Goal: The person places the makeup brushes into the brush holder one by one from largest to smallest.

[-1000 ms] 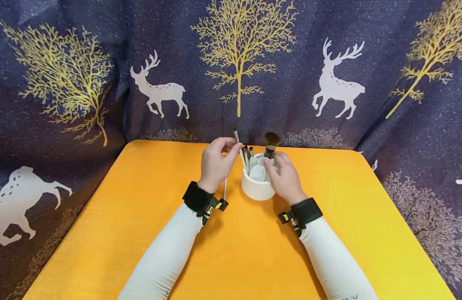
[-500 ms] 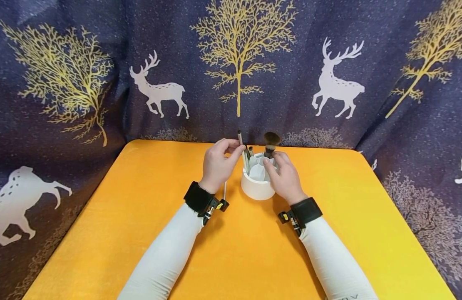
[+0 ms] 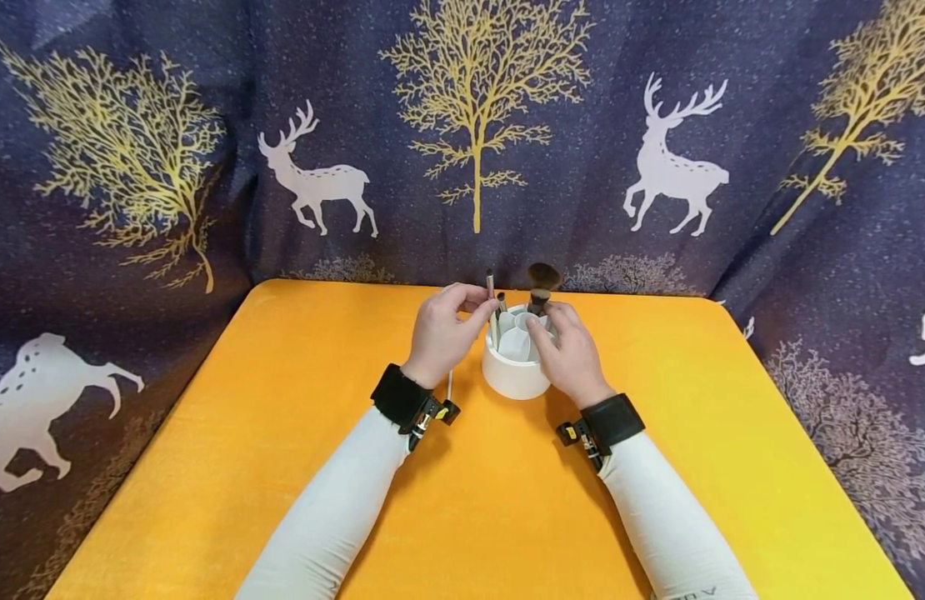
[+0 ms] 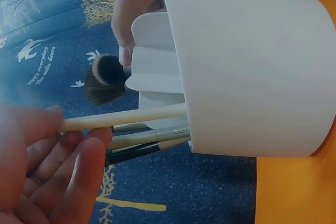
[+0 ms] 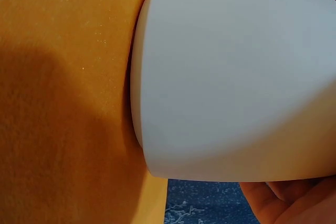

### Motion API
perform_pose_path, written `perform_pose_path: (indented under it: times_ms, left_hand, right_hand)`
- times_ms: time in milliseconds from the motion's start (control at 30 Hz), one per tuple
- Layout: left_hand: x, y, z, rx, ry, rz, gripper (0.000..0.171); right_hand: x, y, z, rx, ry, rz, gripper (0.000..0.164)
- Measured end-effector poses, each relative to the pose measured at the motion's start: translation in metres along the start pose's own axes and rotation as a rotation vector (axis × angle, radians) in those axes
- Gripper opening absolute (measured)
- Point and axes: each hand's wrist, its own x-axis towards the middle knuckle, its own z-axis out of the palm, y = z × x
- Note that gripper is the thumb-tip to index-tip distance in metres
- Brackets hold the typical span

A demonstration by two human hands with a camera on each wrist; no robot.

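Observation:
My left hand (image 3: 443, 333) pinches a makeup brush (image 4: 126, 117) by its pale handle between thumb and fingers. The handle's lower end is inside the round white brush holder (image 3: 515, 379), at its left side; its small dark tip points up. Several other brushes lean in the holder close to it, one with a black handle (image 4: 134, 153). My right hand (image 3: 575, 358) grips the holder's right rim, thumb over the top near the dividers, fingers around the outside. Beside that thumb rises a fluffy brush (image 4: 105, 80). In the right wrist view the holder's wall (image 5: 236, 77) hides most of the hand.
The holder stands on an orange tabletop (image 3: 507, 517), near its far edge. Behind hangs a dark blue curtain (image 3: 410, 167) printed with deer and trees. Black straps (image 3: 398, 396) with small cameras sit on both wrists.
My left hand has moved slightly right and down with the makeup brush, which now stands more upright and lower in the holder. My right hand and the holder have stayed put.

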Motion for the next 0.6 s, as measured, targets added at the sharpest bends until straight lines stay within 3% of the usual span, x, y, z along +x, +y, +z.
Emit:
perform_pose_path:
  times_ms: [333,600]
  left_hand:
    - [0.001,-0.005,-0.004,0.016,0.017,-0.038,0.033]
    - [0.003,-0.017,-0.008,0.039,0.041,-0.130,0.036]
  right_hand:
    - [0.000,0.000,0.000,0.014,0.013,-0.008,0.056]
    - [0.000,0.001,0.000,0.013,-0.002,-0.005,0.057]
